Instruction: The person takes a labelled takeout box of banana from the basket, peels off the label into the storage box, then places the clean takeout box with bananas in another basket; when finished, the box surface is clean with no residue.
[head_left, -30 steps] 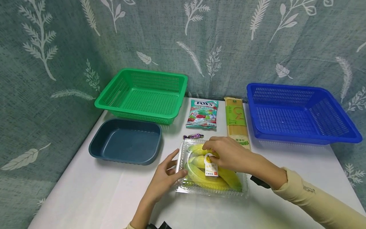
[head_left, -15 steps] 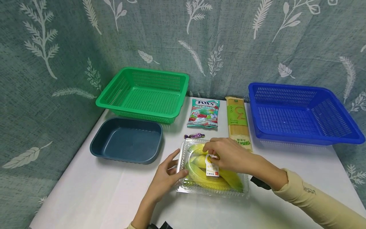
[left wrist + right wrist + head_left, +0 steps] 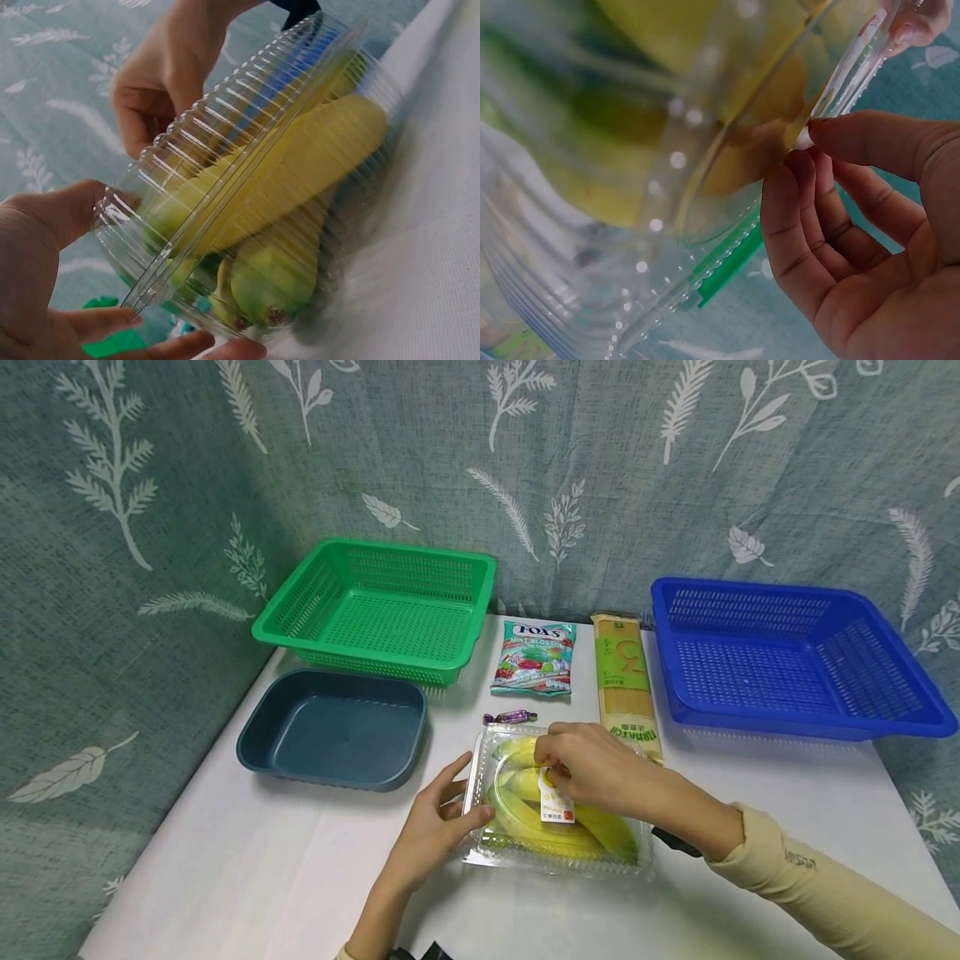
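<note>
Bananas [image 3: 536, 833], yellow with green ends, are lying inside a clear plastic box [image 3: 525, 862], which is resting with its lid closed on a white table [image 3: 292, 877], in front of the person. The left hand [image 3: 435, 827] is grasping the box by its left edge, its thumb pressing on top of the lid while the other fingers are spreading along the side. The right hand [image 3: 600, 768] is reaching over the lid, and its thumb and fingertips are pinching the upper end of a white label [image 3: 557, 806]; the label's lower part is showing below them. A beige sleeve [image 3: 825, 872] is covering the right forearm. Just beyond the box, a purple wrapped sweet [image 3: 512, 717] is lying near a Fox's candy bag [image 3: 533, 658]. To the right of that bag, a pasta pack [image 3: 624, 668] is stretching toward the box, its near end partly hiding behind the right hand. On the left, a dark teal tray [image 3: 330, 743] is sitting in front of a green basket [image 3: 367, 657], and a blue basket [image 3: 795, 720] is standing on the right. Behind everything, a grey-green curtain [image 3: 420, 460] with white leaves is hanging.
</note>
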A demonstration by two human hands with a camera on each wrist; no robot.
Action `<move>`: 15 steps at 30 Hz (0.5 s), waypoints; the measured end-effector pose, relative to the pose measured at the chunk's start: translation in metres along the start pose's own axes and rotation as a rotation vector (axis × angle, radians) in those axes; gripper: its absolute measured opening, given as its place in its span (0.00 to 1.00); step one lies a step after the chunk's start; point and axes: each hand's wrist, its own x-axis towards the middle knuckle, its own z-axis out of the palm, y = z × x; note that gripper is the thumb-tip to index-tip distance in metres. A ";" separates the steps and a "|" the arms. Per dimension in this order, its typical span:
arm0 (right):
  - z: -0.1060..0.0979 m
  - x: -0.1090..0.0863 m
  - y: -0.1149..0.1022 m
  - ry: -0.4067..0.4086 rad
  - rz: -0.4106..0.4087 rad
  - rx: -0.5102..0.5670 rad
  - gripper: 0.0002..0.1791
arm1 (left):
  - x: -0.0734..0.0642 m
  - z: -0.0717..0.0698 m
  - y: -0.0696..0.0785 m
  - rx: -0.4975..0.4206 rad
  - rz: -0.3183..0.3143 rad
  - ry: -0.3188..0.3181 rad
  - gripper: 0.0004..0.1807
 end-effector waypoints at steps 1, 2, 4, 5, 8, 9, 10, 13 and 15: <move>0.000 0.000 0.000 0.004 0.001 -0.006 0.10 | 0.000 0.000 0.000 0.002 0.002 0.002 0.44; 0.001 0.000 -0.001 0.007 0.001 -0.013 0.10 | 0.000 0.000 0.000 0.004 0.002 0.005 0.44; 0.001 0.001 -0.001 0.013 -0.004 -0.031 0.10 | 0.000 0.000 0.000 0.009 0.000 0.012 0.45; 0.001 0.001 -0.002 0.014 -0.002 -0.043 0.10 | -0.001 0.000 0.000 0.010 -0.001 0.013 0.45; 0.001 0.000 -0.002 0.018 -0.002 -0.064 0.11 | -0.001 0.000 0.001 0.015 -0.004 0.017 0.45; 0.001 0.000 -0.003 0.019 -0.001 -0.066 0.11 | -0.001 0.001 0.001 0.016 -0.004 0.016 0.44; 0.001 0.000 -0.003 0.019 0.000 -0.067 0.11 | -0.001 0.001 0.001 0.016 -0.004 0.015 0.44; 0.001 -0.001 -0.003 0.020 0.007 -0.063 0.11 | -0.001 0.000 0.000 0.030 -0.004 0.016 0.44; 0.001 -0.001 -0.004 0.023 0.007 -0.061 0.10 | -0.001 0.000 -0.001 0.040 -0.006 0.019 0.44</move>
